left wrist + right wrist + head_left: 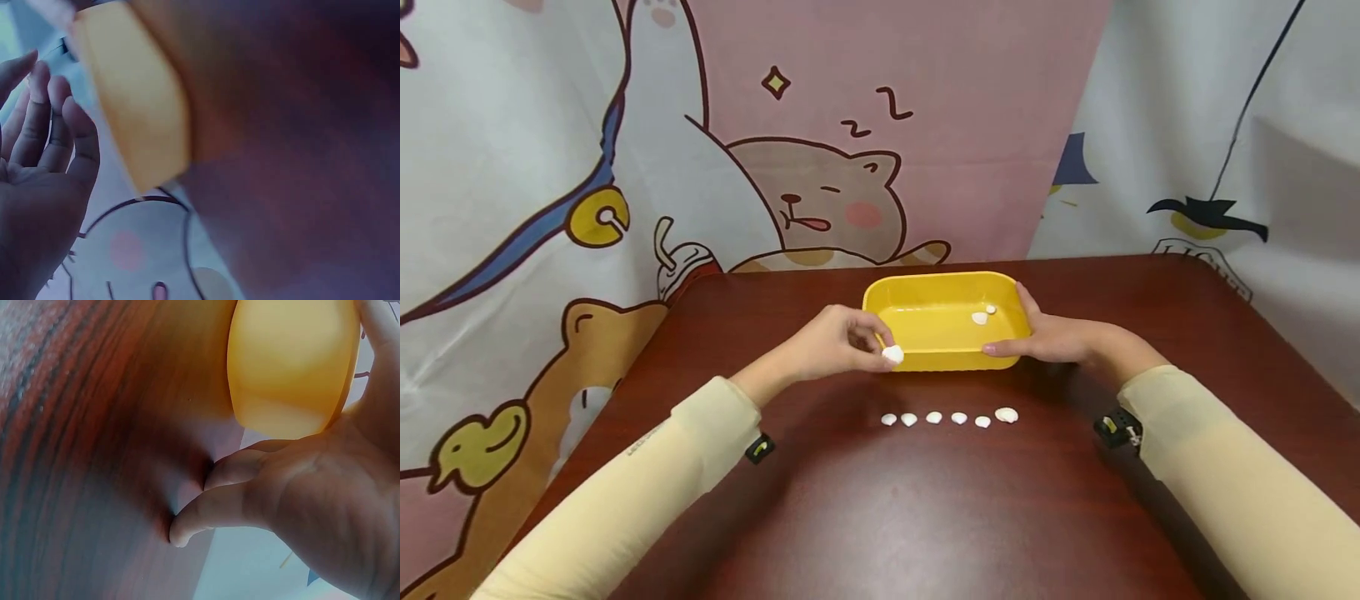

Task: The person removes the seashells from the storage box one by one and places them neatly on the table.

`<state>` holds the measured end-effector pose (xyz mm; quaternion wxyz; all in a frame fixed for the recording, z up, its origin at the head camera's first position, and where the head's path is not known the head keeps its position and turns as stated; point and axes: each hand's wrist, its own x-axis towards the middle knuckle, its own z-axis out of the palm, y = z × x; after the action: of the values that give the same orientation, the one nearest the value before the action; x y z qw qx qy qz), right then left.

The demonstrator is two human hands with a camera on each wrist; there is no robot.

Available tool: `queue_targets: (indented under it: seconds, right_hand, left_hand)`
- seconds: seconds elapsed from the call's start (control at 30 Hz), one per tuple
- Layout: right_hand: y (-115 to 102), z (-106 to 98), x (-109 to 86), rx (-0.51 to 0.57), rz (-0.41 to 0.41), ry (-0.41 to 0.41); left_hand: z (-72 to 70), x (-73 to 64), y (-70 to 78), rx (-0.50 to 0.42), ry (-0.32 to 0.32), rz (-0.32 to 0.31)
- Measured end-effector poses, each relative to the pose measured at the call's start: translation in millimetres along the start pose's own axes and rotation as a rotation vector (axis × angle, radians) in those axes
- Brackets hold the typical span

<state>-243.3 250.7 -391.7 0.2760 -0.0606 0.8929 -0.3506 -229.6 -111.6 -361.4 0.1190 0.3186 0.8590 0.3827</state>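
Note:
A yellow plastic tray [936, 277] stands on a dark red-brown table [925, 517], with two small white shells [979, 317] lying inside near its right end. My left hand [887, 348] pinches another white shell [892, 354] at the tray's front left corner. My right hand [1018, 329] holds the tray's right end, thumb along the front wall and fingers up the right side. The left wrist view shows my left hand [44, 144] beside the tray [137, 106]; the shell is hidden there. In the right wrist view my right hand [300, 500] lies against the tray [287, 362].
A row of several white shells [947, 417] lies on the table in front of the tray. A cartoon-printed cloth [820, 125] hangs behind and around the table. The table's left edge [617, 383] slants away near my left sleeve.

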Motion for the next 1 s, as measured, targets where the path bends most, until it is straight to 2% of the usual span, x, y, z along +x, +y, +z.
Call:
queue_targets:
  seconds: [0.13, 0.27, 0.4, 0.47, 0.63, 0.83, 1.0]
  right_hand:
    - [-1, -1, 0.3, -0.012, -0.001, 0.005]
    - [0, -1, 2.0, -0.011, 0.002, 0.003]
    - [1, -1, 1.5, -0.002, 0.013, -0.002]
    - [1, -1, 1.5, -0.006, 0.013, -0.005]
    - [-3, -1, 1.3, -0.013, 0.002, -0.006]
    - [-3, -1, 3.1, -0.009, 0.004, -0.006]
    - [-1, -1, 2.0, -0.023, -0.017, 0.01]
  left_hand:
    - [10.9, -27.2, -23.5, 0.067, -0.055, -0.003]
    - [23.7, -42.6, -39.4, 0.109, -0.105, -0.05]
    - [33.7, -44.4, -43.4, 0.184, -0.133, -0.023]
    - [36.1, -44.4, -42.7, 0.246, -0.127, -0.012]
    - [35.1, -47.1, -39.9, 0.353, -0.099, -0.032]
    - [35.3, -50.0, -43.1, 0.349, -0.081, -0.01]
    - [37.8, -47.2, -44.0, 0.335, -0.107, 0.029]
